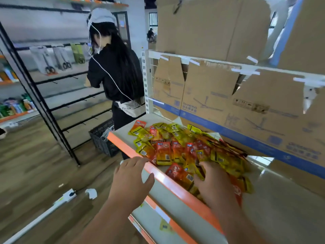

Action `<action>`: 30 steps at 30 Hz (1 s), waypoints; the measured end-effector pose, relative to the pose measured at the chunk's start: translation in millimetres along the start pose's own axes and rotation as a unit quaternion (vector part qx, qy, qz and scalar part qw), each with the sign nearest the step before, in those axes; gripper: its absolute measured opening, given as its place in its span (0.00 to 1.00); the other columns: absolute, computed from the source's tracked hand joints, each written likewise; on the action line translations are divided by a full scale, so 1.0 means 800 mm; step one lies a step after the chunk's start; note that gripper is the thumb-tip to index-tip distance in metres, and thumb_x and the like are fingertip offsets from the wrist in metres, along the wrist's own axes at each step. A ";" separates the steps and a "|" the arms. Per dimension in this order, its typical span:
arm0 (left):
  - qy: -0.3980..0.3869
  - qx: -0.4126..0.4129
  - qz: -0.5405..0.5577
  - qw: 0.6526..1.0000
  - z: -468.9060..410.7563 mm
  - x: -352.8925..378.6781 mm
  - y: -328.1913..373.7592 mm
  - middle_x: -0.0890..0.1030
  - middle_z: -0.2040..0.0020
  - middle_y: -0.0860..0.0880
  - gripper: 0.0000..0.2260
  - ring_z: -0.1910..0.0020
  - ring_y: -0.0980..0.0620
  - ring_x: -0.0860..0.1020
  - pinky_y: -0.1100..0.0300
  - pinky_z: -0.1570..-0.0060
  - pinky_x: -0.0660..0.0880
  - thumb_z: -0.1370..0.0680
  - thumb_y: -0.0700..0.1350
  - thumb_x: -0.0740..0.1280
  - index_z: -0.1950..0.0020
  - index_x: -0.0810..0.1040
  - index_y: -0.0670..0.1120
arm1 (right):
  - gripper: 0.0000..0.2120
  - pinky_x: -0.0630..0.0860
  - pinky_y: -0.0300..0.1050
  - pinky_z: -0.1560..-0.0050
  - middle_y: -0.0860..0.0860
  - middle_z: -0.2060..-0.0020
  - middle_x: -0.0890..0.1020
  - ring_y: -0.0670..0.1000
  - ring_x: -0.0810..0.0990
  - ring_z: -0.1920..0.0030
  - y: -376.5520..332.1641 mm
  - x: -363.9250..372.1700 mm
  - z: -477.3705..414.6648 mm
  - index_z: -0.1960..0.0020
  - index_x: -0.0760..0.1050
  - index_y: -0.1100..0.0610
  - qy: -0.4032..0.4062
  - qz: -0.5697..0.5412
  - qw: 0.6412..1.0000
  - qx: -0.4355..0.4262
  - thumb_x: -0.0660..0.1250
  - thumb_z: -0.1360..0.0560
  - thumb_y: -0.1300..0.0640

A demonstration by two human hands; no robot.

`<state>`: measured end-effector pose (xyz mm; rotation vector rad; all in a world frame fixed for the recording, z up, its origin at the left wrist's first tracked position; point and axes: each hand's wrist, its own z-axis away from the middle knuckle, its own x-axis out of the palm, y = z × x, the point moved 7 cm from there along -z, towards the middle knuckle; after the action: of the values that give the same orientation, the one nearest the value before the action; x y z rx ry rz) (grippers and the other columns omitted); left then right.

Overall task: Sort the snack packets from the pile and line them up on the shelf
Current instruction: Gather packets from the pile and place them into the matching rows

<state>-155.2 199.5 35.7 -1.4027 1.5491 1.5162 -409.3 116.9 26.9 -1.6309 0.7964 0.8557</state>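
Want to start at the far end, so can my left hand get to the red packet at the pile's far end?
Probably yes: the left hand hovers open by the shelf's orange edge, and nothing stands between it and the red packet.

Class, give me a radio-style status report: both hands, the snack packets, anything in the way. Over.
Left hand open, at the shelf's orange edge. Right hand in the packet pile, grip unclear. Packets heaped, none lined up. Cardboard boxes close behind.

Snack packets [177,147] — red and yellow foil sachets — lie heaped flat and overlapping on the shelf [123,131], spread along behind its orange front edge.
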 end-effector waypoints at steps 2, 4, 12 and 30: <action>-0.025 0.001 -0.014 1.000 -0.037 0.016 -0.004 0.74 0.29 0.57 0.25 0.28 0.51 0.70 0.49 0.31 0.68 0.23 0.62 0.61 0.26 0.72 0.58 | 0.22 0.76 0.50 0.42 0.50 0.40 0.81 0.54 0.79 0.38 0.016 0.015 -0.029 0.33 0.76 0.50 -0.050 0.020 0.998 0.040 0.69 0.24 0.43; -0.053 0.009 -0.030 0.998 -0.071 0.031 -0.003 0.76 0.30 0.55 0.26 0.30 0.49 0.72 0.48 0.33 0.70 0.24 0.62 0.60 0.27 0.73 0.57 | 0.18 0.77 0.48 0.44 0.49 0.41 0.82 0.53 0.80 0.40 0.027 0.027 -0.047 0.35 0.75 0.48 -0.099 0.027 0.992 0.070 0.67 0.22 0.44; -0.144 0.089 -0.126 0.977 -0.173 0.093 -0.001 0.80 0.39 0.54 0.23 0.38 0.45 0.77 0.47 0.46 0.77 0.28 0.53 0.59 0.33 0.77 0.57 | 0.05 0.76 0.46 0.61 0.44 0.60 0.79 0.47 0.78 0.61 0.031 0.056 -0.087 0.48 0.72 0.45 -0.175 0.046 0.979 0.095 0.66 0.23 0.50; -0.219 0.279 -0.022 0.935 -0.283 0.059 -0.032 0.81 0.53 0.56 0.10 0.51 0.52 0.79 0.57 0.56 0.74 0.24 0.52 0.72 0.43 0.82 0.58 | 0.07 0.72 0.39 0.55 0.50 0.53 0.84 0.48 0.81 0.54 -0.024 0.011 -0.103 0.44 0.82 0.56 0.202 -0.008 0.972 0.124 0.70 0.22 0.61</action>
<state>-84.7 -22.2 30.8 -0.7142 1.4823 1.1278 -377.2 39.7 42.5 -1.6025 1.1223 0.3920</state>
